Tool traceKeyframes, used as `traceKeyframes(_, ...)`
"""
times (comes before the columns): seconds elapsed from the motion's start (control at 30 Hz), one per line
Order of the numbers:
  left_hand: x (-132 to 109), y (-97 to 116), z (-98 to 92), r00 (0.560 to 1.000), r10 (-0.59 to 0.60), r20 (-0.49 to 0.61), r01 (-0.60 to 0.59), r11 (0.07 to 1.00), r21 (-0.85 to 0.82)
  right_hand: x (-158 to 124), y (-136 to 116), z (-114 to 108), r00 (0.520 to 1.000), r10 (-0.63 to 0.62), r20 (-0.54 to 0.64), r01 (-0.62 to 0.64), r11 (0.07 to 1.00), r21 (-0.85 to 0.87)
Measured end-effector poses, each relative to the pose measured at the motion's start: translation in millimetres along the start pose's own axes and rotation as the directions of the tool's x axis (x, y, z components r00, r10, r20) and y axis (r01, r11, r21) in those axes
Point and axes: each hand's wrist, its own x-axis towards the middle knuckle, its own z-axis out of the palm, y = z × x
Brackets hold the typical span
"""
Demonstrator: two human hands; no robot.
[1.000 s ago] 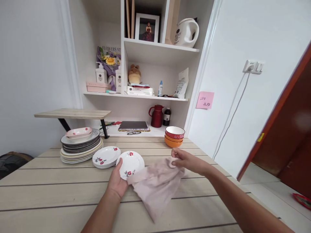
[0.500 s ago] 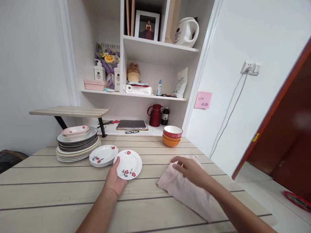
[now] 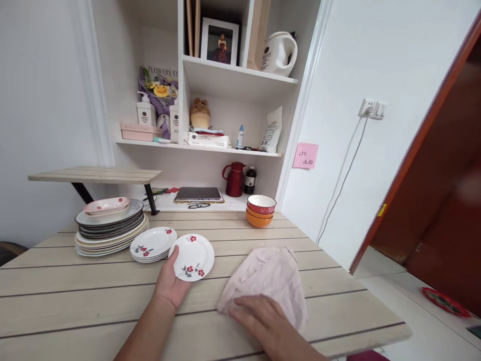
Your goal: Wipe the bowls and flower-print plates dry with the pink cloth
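Observation:
My left hand [image 3: 172, 281] holds a small white plate [image 3: 193, 256] with red flowers by its left edge, thumb on top and fingers beneath. Beside it on the left is a short stack of matching flowered plates [image 3: 153, 241]; the held plate overlaps that stack's right edge in view. My right hand [image 3: 263, 321] lies palm down over the near part of a pale pink cloth [image 3: 268, 276], its fingers stretched out. The cloth is spread on the table with some wrinkles, and its near edge is partly hidden by the hand.
At the left, a tall stack of plates [image 3: 112, 233] carries a pink-rimmed dish [image 3: 107, 205], near a small raised wooden shelf [image 3: 95, 174]. Stacked bowls [image 3: 260, 215] stand at the back right. Behind the slatted table [image 3: 112, 301] are a red jug [image 3: 235, 180] and a laptop [image 3: 199, 193].
My right hand has come down and toward me, onto the cloth. The cloth has shifted left and lies more spread out. My left hand still holds the plate in much the same place.

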Motion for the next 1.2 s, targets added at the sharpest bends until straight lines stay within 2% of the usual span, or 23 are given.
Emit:
traceKeyframes(0.07,0.3,-0.1,-0.6,1.000,-0.005,-0.004,0.005,1.000,0.000,-13.8,21.8,11.4,0.997,0.049,-0.063,-0.059,0.984,-0.171)
traceKeyframes(0.13,0.4,-0.2,-1.0,1.000,-0.010,-0.006,0.010,1.000,0.000,-26.6,38.8,20.9,0.993,0.062,-0.099,-0.082,0.974,-0.212)
traceKeyframes(0.23,-0.1,-0.2,-0.6,1.000,-0.015,0.002,0.015,1.000,-0.004,-39.2,43.9,22.8,0.991,0.096,-0.092,-0.103,0.992,-0.075)
traceKeyframes(0.37,-1.5,0.1,0.4,1.000,0.008,-0.003,-0.008,1.000,-0.008,-37.3,24.2,5.6,0.983,0.178,-0.045,-0.162,0.956,0.243)
traceKeyframes(0.43,-1.6,0.2,0.4,1.000,0.016,-0.008,-0.016,1.000,-0.012,-29.0,17.8,-5.3,0.939,0.319,-0.126,-0.249,0.887,0.390)
traceKeyframes(0.53,-0.5,0.4,-0.2,1.000,0.020,-0.010,-0.020,1.000,-0.011,-11.9,24.5,-22.0,0.829,0.496,-0.260,-0.295,0.781,0.550)
traceKeyframes(0.63,1.3,0.5,-0.8,1.000,0.022,-0.021,-0.022,1.000,-0.011,3.8,47.2,-43.0,0.733,0.606,-0.308,-0.287,0.687,0.668)
traceKeyframes(0.73,2.0,0.6,-1.0,1.000,0.021,-0.017,-0.022,1.000,-0.010,11.4,75.2,-67.9,0.636,0.680,-0.364,-0.263,0.635,0.726)
traceKeyframes(0.83,1.3,0.6,-1.0,1.000,0.015,-0.019,-0.015,1.000,-0.003,9.6,101.5,-88.8,0.562,0.719,-0.408,-0.360,0.657,0.663)
traceKeyframes(0.87,0.9,0.4,-0.9,1.000,0.014,-0.019,-0.014,1.000,-0.001,7.5,109.3,-93.6,0.549,0.725,-0.416,-0.393,0.664,0.637)
traceKeyframes(0.9,0.5,0.2,-0.9,1.000,0.015,-0.017,-0.015,1.000,0.000,4.8,116.4,-97.0,0.546,0.721,-0.425,-0.494,0.688,0.532)
traceKeyframes(0.93,0.3,0.0,-0.9,1.000,0.016,-0.010,-0.016,1.000,0.000,1.7,122.9,-99.2,0.535,0.730,-0.424,-0.541,0.682,0.492)
traceKeyframes(1.0,0.2,-0.5,-1.1,1.000,0.020,0.002,-0.020,1.000,-0.007,-5.5,133.9,-100.6,0.533,0.735,-0.419,-0.602,0.677,0.423)
traceKeyframes(1.13,1.3,-0.9,-2.2,1.000,0.011,0.010,-0.011,1.000,-0.005,-18.0,147.2,-96.7,0.578,0.720,-0.383,-0.666,0.688,0.287)
traceKeyframes(1.2,1.6,-0.7,-2.4,1.000,0.006,0.008,-0.006,1.000,0.001,-18.4,147.5,-93.6,0.586,0.712,-0.387,-0.689,0.689,0.224)
